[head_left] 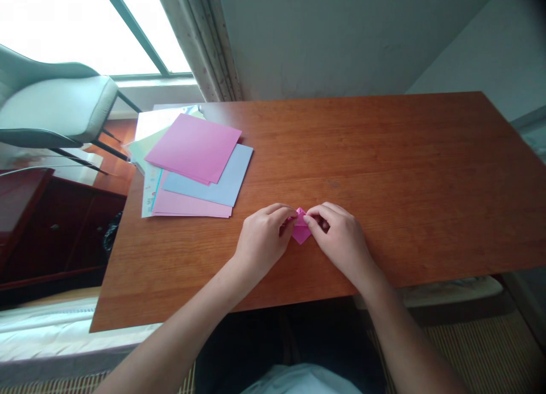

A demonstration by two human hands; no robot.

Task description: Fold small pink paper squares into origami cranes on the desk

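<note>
Folded paper: the small bright pink piece [301,235] is between your two hands, near the table edge closest to you; one pointed corner aims at 6 o'clock, and layered folds show toward 12. Whether it rests on the wood or sits just above it, you cannot tell from here.
Left hand: your left hand [263,232] is at the paper's 9 o'clock, back of the hand upward, knuckles arched, fingers bent inward.
Left fingers: thumb and forefinger are clamped on the paper's left side; the other fingertips are hidden.
Right hand: your right hand [341,233] mirrors it at 3 o'clock, back upward, fingers curled toward the palm.
Right fingers: thumb and forefinger are pinched on the paper's right side, with a small dark hollow between them farther back; the remaining fingers tuck behind.
Forearms: bare, the left coming in from between 7 and 8 o'clock, the right from between 4 and 5.
Table: the brown wooden top [405,172] runs under both hands and stretches well out past 3 o'clock.
Paper pile: at 10 o'clock, apart from your left hand, a pink sheet [196,146] overlaps blue paper [239,175], with pale pink sheets [187,206] below.
Chair: a pale seat [55,110] stands beyond the pile, at 10.
Curtain: it hangs [205,41] at 11, beside the window [85,24].
Cabinet: dark red [55,223], at 9.
</note>
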